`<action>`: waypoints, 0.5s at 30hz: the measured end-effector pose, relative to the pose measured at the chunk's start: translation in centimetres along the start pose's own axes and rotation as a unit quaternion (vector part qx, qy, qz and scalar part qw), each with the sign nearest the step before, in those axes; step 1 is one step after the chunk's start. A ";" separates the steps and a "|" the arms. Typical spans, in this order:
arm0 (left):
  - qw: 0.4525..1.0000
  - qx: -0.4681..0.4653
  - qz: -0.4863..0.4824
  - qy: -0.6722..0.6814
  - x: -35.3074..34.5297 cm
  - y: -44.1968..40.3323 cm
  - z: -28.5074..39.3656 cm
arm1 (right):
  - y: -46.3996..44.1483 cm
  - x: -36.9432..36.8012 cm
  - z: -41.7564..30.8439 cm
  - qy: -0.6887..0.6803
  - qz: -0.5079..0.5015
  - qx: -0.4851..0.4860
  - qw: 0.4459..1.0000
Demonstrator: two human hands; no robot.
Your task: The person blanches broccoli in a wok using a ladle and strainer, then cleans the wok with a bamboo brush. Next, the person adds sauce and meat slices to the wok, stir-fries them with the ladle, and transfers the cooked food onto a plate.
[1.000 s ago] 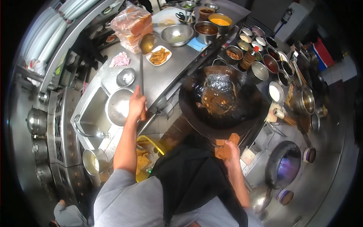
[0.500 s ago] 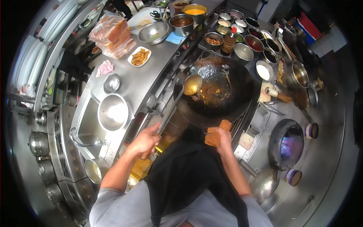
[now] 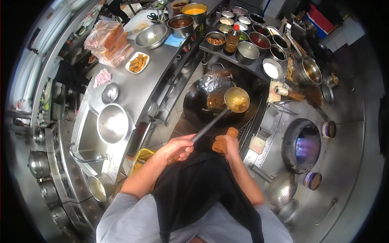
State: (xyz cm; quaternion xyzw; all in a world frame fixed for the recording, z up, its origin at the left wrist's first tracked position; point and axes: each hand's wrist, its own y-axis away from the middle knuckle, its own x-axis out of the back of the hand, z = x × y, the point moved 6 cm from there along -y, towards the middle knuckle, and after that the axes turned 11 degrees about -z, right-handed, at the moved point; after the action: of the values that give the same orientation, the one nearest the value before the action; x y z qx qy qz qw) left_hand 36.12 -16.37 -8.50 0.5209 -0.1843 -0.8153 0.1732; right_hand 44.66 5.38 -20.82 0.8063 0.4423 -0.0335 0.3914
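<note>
My left hand (image 3: 178, 149) is closed round the handle of a ladle (image 3: 214, 124), whose bowl hangs over the right part of a dark wok (image 3: 196, 106). Some yellowish liquid and small bits show inside the bowl. A glossy, oily film with a brownish patch covers the wok's inner wall. Closed on a folded orange-brown cloth (image 3: 219, 146) is my right hand (image 3: 231, 145), at the wok's near edge. The cloth hides whatever part of the wok it covers.
At right, a burner ring (image 3: 302, 146) shows a bluish-purple glow. Several bowls of sauces and a bottle (image 3: 231, 39) stand beyond the wok. The left counter bears a plate of fried pieces (image 3: 137, 62), a colander (image 3: 112, 122) and bagged bread-like blocks (image 3: 106, 40).
My left hand has moved right, carrying the ladle's bowl from the wok's left side to its right. The wok has shifted and tilted, and the camera view has turned a little.
</note>
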 end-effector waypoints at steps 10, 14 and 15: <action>0.954 -0.051 0.092 -0.281 1.4 0.3 2.7 | 0.6 0.9 -0.9 -0.022 -0.015 0.015 1.000; 0.922 -0.034 0.221 -0.316 2.8 -1.8 1.3 | -0.3 0.5 -0.6 0.007 -0.008 0.031 0.999; 0.938 -0.048 0.195 -0.284 2.6 -2.7 0.8 | -0.9 0.4 -0.3 0.015 -0.010 0.042 0.999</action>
State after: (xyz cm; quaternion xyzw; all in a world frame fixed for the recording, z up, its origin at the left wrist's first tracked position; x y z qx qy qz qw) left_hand 34.17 -15.18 -11.52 0.2124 -0.2841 -0.8875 0.2941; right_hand 44.16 6.12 -21.32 0.8178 0.4544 -0.0439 0.3505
